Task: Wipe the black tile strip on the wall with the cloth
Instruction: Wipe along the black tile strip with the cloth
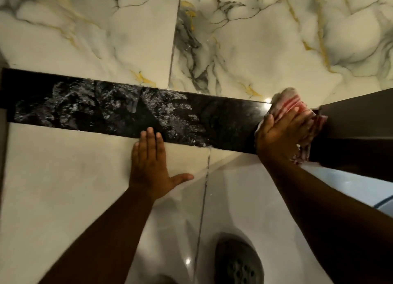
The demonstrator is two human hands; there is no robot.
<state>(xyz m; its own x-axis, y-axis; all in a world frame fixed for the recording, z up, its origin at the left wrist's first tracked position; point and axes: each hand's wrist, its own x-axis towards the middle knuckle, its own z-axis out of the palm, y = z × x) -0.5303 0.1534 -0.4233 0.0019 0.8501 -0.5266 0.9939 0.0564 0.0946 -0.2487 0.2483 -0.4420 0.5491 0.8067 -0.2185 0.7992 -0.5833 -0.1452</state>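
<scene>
Black tile strip [127, 111] is what I take as my landmark: it runs across the wall from the far left edge of the view and slopes slightly downward toward the right, where it meets a dark brown panel [357, 118]. Much of its left and middle stretch carries a whitish, foamy-looking wet film, while the part nearer the panel looks darker and plainer. Above the strip I see white marble-look tiles [106, 39] with grey and gold veins, split by a vertical grout line. Below the strip lie plain cream tiles [63, 177], also with a grout line running down. My right hand [282, 135] lies on the right end of the strip, just beside the brown panel, with the palm pressed flat onto the cloth [291, 105]; its fingers are extended and held close together over the fabric, not pinching it. The cloth is bunched, white with red stripes, and it shows above the fingertips and again below the hand, touching both the strip and the panel's edge. My left hand [152, 162] rests flat on the cream tile just below the strip, well apart from the cloth; its fingers are straight and close together, their tips overlapping the strip's lower edge, and the thumb is spread out to the side. Far below the strip, at the bottom of the view, I make out a grey perforated shoe [238, 262] on the glossy floor.
</scene>
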